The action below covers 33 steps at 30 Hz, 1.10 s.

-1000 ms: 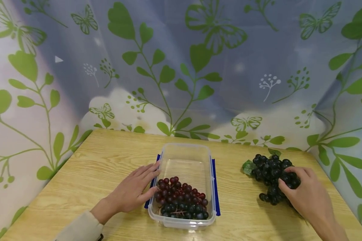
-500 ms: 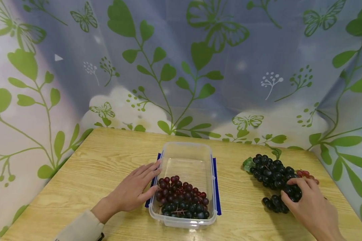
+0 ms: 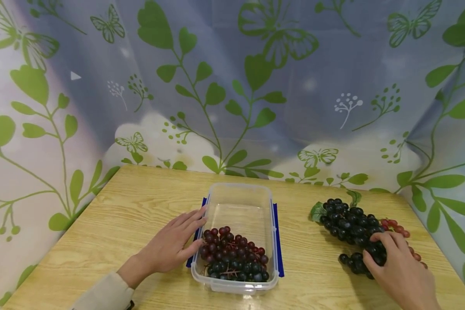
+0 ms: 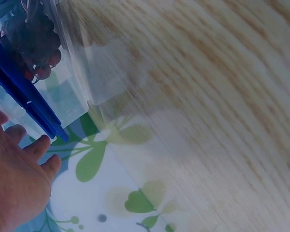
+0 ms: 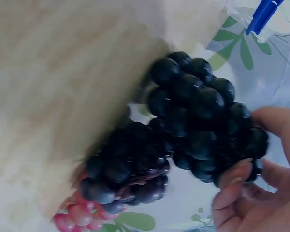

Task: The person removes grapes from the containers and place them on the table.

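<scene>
On the right side of the table, my right hand pinches a bunch of black grapes between thumb and fingers. Up close in the right wrist view, the fingertips press into the grapes at one end of the bunch. A green leaf sticks out at its far left. Pinkish-red grapes lie partly hidden behind the bunch and the hand. My left hand, fingers extended, rests along the left side of a clear plastic container. Dark red grapes and black grapes fill its near half.
Blue side clips hang outward along both long sides of the lidless container. The wooden table ends at the back against a hanging cloth printed with leaves and butterflies. Similar cloth also borders the left and right.
My right hand has shifted slightly right and toward me, drawing part of the black bunch along. The pinkish-red grapes behind it have come into view. My left hand and the container stay put.
</scene>
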Motion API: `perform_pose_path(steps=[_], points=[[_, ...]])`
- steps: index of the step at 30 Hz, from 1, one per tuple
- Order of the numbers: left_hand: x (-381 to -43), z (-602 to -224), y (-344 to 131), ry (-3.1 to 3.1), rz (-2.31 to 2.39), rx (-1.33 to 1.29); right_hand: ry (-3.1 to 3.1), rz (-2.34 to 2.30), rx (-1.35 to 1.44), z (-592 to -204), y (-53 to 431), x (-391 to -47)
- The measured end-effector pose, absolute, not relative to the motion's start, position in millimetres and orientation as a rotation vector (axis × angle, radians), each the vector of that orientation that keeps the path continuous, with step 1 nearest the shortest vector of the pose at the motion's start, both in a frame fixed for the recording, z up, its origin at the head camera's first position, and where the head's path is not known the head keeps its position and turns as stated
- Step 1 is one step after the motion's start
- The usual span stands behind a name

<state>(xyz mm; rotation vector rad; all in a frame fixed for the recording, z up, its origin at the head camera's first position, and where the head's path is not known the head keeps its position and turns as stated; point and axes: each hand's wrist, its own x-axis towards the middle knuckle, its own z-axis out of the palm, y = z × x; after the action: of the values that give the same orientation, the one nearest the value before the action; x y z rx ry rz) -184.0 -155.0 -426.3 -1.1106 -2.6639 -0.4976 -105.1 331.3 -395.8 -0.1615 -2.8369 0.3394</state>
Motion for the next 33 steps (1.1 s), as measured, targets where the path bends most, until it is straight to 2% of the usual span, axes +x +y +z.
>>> perform_pose_path(steps=[14,33], points=[[-182.9,-424.5,-154.4,-2.714,-0.508,-1.094,-2.853,0.307,-0.21,-392.3,340.8,-103.9],[-183.3,-427.3,-154.6,-2.681,-0.491,-1.094,-2.721,0.347,-0.007,-389.2,349.0,-111.2]])
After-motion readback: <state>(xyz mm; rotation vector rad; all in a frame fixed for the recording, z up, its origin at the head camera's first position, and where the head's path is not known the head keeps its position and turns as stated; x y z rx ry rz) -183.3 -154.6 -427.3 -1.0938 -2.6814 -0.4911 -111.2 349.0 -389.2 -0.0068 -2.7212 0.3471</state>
